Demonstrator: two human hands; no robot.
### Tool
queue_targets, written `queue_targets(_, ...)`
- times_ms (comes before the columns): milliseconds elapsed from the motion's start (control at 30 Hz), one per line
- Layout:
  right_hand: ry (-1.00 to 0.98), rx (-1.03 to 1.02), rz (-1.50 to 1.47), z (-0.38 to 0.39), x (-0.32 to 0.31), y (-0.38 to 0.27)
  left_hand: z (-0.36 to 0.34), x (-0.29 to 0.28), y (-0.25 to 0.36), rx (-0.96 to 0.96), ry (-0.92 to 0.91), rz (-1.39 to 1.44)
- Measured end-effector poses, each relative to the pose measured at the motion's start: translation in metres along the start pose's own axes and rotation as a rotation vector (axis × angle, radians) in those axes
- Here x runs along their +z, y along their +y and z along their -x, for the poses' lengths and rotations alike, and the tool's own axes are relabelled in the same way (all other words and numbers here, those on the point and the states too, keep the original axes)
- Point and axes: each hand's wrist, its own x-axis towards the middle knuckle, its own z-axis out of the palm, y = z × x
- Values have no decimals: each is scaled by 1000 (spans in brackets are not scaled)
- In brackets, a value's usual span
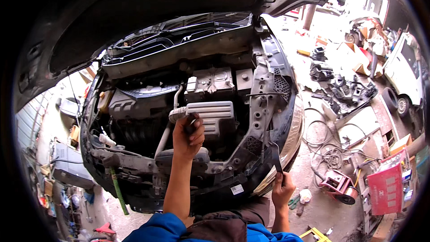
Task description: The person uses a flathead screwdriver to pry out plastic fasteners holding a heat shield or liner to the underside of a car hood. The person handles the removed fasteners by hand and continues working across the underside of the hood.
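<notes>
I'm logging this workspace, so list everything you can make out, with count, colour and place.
Car front: 1, dark, centre
Hood: 1, dark, raised overhead
Engine cover: 1, grey, engine bay's left
Ribbed box: 1, grey, mid-bay
Rod: 1, green, car's front edge, picture left
Grey case: 1, grey, far left
White vehicle: 1, white, far right
Loose tyre: 1, black, beside that vehicle
Cable reel: 1, red, right floor
Red case: 1, red, right of reel
Smaller clutter: uncounted, mixed, both sides
Object of unclear kind: 1, dark, in left hand
Tool: 1, dark, in right hand
Sleeves: 2, blue, lower edge
Hands: 2, bare, left over bay, right beside bumper
</notes>
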Motion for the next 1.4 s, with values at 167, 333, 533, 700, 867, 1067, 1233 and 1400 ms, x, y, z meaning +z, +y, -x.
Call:
queue_targets(167, -7, -99, -12, -13, 13, 6, 5, -38, 19, -16, 215, 2)
queue_targets(333, 97, -272, 55, -58, 32, 8, -12, -59, 35, -70, 511, -176)
queue_targets(533, 33, -262, 154, -98, 45, 7, -64, -98, 66, -158, 802, -497)
queue_targets(700, -57, -210, 178, -110, 53, 18, -139, -113, 69, -129, 634, -1103)
queue_targets(867, -36, -207, 200, -115, 60, 26, -206, -153, 90, -140, 558, -2042)
queue_targets(1067, -22, -187, 200, -120, 65, 28, -238, -173, 82, 60, 312, -2643)
queue_targets(1233, -87, -191, 240, -122, 65, 24, -233, -183, 82, 85, 431, -2715)
queue_targets(1400, -100, -199, 258, -121, 66, 23, -232, -193, 85, 120, 496, -2684)
